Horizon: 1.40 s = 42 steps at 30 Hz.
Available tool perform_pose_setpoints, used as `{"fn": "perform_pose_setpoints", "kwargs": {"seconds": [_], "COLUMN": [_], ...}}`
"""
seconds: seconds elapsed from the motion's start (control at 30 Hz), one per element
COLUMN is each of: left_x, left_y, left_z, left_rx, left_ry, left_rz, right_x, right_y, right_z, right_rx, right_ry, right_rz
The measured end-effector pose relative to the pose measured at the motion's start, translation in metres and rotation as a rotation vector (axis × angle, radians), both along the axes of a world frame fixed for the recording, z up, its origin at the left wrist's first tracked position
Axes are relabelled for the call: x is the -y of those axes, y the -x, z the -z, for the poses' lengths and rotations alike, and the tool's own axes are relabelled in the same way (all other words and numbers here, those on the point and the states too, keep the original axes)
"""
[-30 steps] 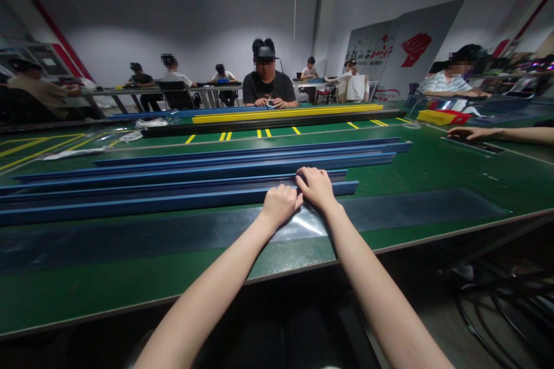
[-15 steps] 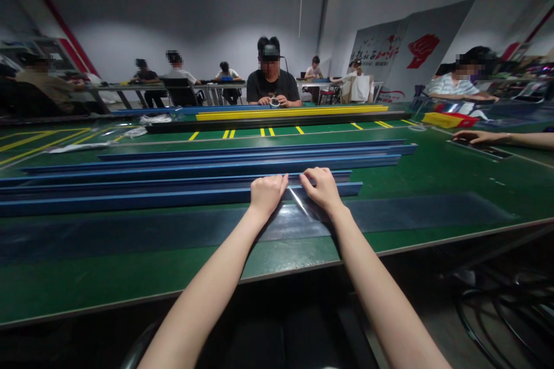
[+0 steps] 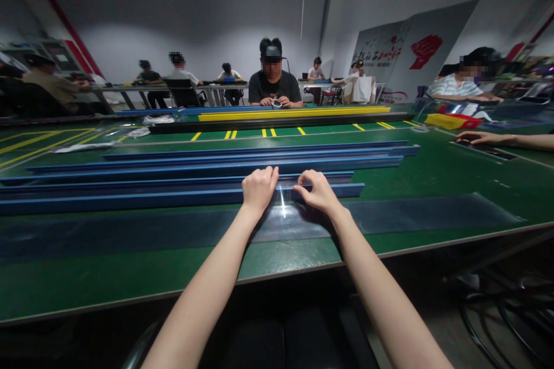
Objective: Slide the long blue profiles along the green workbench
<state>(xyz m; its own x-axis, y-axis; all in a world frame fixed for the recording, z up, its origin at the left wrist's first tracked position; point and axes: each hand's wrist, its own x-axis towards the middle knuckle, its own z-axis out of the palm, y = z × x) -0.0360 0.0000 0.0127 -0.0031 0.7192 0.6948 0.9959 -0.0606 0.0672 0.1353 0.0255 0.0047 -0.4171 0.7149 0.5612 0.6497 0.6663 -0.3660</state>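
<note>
A long strip of clear plastic film [image 3: 415, 211] lies along the near side of the green table. Its far edge appears lifted between my hands, where a bright glint runs down it. My left hand [image 3: 258, 190] is closed, thumb against the fingers, on that edge. To its right, my right hand [image 3: 319, 191] pinches the edge with thumb and index finger curved toward each other. Just beyond and partly behind both hands run long blue channel rails [image 3: 130, 200], laid side by side. My fingertips hide part of the nearest rail.
Farther back lie a yellow rail [image 3: 294, 113] and a black rail [image 3: 277, 124]. A co-worker's hand [image 3: 480, 137] rests by a phone-like dark flat thing at right. Another person [image 3: 274, 83] sits opposite. The table's front edge [image 3: 294, 271] runs below my forearms.
My left hand has shifted slightly left, and the gap between my hands has widened. My right thumb and index finger now form a rounder pinch. The glint on the film has turned more upright.
</note>
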Motion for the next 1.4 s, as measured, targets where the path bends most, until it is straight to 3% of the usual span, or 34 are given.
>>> {"fn": "perform_pose_setpoints", "kwargs": {"seconds": [0.37,0.6,0.7,0.97,1.13,1.27,1.4], "left_x": [0.003,0.008,0.010,0.005,0.001,-0.001,-0.003], "left_y": [-0.010,-0.011,-0.011,-0.010,-0.007,-0.007,-0.008], "left_z": [0.000,0.000,-0.001,0.002,0.008,0.014,0.017], "left_rx": [-0.084,-0.159,-0.179,-0.252,-0.275,-0.289,-0.292], "left_ry": [0.031,0.065,0.092,0.047,0.037,0.059,0.089], "left_rz": [0.257,0.576,0.650,0.593,0.553,0.521,0.535], "right_x": [-0.004,-0.017,-0.022,-0.023,-0.025,-0.022,-0.014], "right_y": [-0.012,-0.019,-0.024,-0.030,-0.030,-0.026,-0.014], "right_z": [-0.002,0.009,0.012,0.008,0.008,0.007,0.006], "right_rx": [0.063,0.014,-0.001,0.002,-0.074,-0.141,-0.065], "right_ry": [-0.192,-0.165,-0.137,-0.116,-0.194,-0.257,-0.231], "right_rz": [0.367,0.528,0.568,0.625,0.610,0.524,0.330]}}
